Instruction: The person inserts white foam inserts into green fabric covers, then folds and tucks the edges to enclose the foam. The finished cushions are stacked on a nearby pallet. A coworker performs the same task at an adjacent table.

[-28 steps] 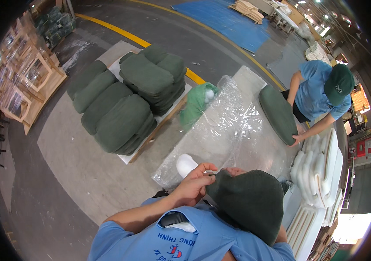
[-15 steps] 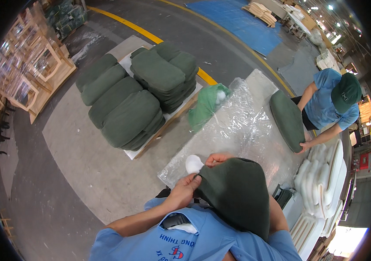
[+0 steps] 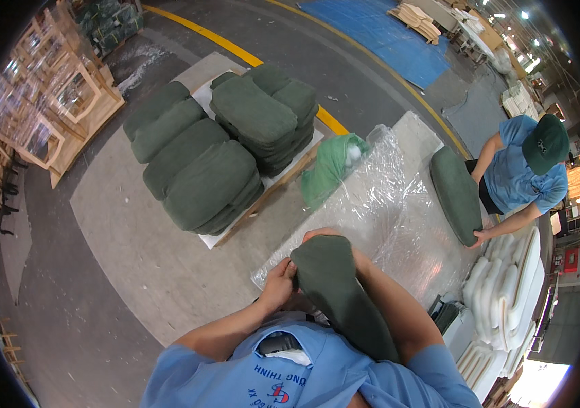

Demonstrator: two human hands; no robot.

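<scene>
The green cushion is at the clear sheet's near side. Fingers of the left hand pinch its edge; the right hand holds the sheet-side end, maybe for steadiness.

Room leftward; green bag ahead.

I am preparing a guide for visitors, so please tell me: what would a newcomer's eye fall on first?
Probably the piles of dark green cushions, left of centre. Next comes the single cushion at lower centre, with the person's left hand holding its left edge and the right hand partly hidden behind its far end. Shiny clear plastic, spread out beyond the hands, also catches the eye.
</scene>
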